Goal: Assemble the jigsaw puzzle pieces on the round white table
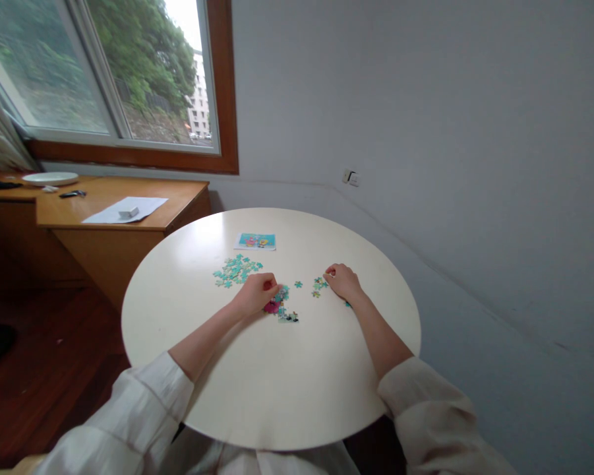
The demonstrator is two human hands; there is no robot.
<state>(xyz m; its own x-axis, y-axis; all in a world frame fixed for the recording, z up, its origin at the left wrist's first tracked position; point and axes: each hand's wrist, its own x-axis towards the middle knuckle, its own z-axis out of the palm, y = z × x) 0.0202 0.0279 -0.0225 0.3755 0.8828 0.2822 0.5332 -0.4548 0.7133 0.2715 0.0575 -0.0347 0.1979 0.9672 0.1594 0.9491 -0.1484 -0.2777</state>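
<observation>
My left hand (258, 293) is closed, its fingertips at the upper left of a partly joined jigsaw puzzle (287, 318) with pink, teal and dark patches. What its fingers pinch, if anything, is hidden. To the right, my right hand (345, 282) is closed in a pinch beside a small group of loose puzzle pieces (318, 285). A small pale bit, seemingly a puzzle piece (328, 275), shows at its fingertips. One single teal piece (298, 284) lies between the two hands. Another piece (347, 304) peeks out under my right wrist.
A pile of teal puzzle pieces (236, 270) lies beyond my left hand on the round white table (257, 382). Behind it is a picture card (256, 241). A wooden desk (188, 198) with paper (153, 206) and a white plate (50, 178) stands at left, below a window.
</observation>
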